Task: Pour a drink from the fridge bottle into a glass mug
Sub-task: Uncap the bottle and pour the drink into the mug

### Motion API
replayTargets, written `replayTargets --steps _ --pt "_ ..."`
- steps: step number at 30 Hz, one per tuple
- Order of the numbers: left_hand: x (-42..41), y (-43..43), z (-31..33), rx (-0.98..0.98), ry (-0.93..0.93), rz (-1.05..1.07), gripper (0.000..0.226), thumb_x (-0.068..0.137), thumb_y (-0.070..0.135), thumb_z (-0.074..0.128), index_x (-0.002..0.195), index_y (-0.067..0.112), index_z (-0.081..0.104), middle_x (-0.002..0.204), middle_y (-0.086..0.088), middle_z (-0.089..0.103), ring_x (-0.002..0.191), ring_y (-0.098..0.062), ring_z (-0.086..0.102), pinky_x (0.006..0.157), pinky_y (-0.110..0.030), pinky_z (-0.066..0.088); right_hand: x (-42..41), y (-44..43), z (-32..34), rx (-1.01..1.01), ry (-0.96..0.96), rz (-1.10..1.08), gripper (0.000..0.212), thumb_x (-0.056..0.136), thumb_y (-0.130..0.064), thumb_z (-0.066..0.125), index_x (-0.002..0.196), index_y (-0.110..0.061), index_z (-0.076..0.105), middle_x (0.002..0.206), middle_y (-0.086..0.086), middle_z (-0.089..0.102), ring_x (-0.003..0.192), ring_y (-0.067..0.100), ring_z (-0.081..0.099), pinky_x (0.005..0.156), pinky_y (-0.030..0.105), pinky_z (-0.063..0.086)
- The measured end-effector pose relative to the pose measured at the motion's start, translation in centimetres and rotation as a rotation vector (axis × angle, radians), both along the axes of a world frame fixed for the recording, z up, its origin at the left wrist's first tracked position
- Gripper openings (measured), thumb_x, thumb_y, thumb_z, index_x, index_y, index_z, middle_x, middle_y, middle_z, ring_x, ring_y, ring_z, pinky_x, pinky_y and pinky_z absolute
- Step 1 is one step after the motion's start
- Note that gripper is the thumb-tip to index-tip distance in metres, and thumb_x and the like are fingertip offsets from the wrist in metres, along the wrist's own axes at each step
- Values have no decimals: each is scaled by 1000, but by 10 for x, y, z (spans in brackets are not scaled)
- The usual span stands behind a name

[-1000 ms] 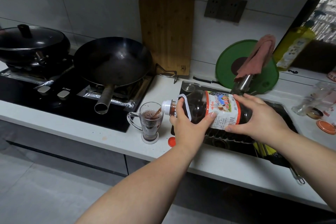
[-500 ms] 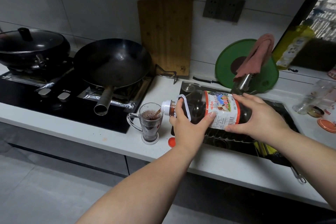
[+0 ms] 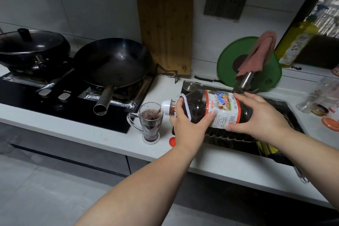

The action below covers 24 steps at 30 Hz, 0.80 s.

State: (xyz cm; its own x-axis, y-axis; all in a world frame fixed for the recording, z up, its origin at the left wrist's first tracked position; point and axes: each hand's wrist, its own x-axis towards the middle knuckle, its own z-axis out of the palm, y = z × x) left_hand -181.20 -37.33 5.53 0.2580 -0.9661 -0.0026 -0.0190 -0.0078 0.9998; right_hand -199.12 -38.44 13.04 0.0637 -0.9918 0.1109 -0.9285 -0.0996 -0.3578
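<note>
Both hands held the bottle [image 3: 211,108] tipped sideways, the left hand [image 3: 187,124] gripping near its neck, the right hand [image 3: 256,115] gripping its body, dark drink streaming into the glass mug [image 3: 149,123] near the bench's [image 3: 73,130] front edge

Dim, soft kitchen light (edges bowed, blurred)

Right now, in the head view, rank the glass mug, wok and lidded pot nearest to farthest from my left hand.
1. Glass mug, just left of the left hand.
2. Wok, back left on the stove.
3. Lidded pot, far left.
</note>
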Motion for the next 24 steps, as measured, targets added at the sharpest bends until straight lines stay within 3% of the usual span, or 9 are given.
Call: replayTargets --steps 6,10,15,18,24 --pt "6 -4 6 -14 -46 -31 98 65 53 81 141 49 20 133 -3 29 104 -14 46 90 -19 35 0 -2 -10 4 -80 -26 109 48 -51 90 145 -40 40 155 -4 31 139 16 35 111 40 34" --pt "13 -14 12 -39 -117 -55 97 61 55 83 138 51 23 136 -2 29 108 -14 48 97 -24 42 1 -2 -21 9 -205 -49 108 51 -45 92 145 -38 39 154 -2 32 138 16 35 110 37 32" --pt "23 -35 28 -84 -240 -109 90 58 60 81 132 56 29 137 4 27 105 -6 43 100 -25 40 11 -6 -36 11 -402 -80 106 58 -35 92 148 -30 37 150 1 33 135 16 36 106 27 28" --pt "30 -56 42 -110 -335 -143 84 56 72 74 127 60 31 138 6 26 111 -11 46 101 -34 46 24 -12 -44 18 -528 -128 105 62 -30 90 150 -29 33 151 1 31 135 17 36 101 22 27" --pt "61 -121 65 -184 -572 -236 72 67 71 66 128 55 33 137 0 30 110 -15 48 103 -32 42 61 -48 -52 38 -725 -193 105 65 -15 89 150 -31 29 151 0 29 135 18 35 97 25 31"
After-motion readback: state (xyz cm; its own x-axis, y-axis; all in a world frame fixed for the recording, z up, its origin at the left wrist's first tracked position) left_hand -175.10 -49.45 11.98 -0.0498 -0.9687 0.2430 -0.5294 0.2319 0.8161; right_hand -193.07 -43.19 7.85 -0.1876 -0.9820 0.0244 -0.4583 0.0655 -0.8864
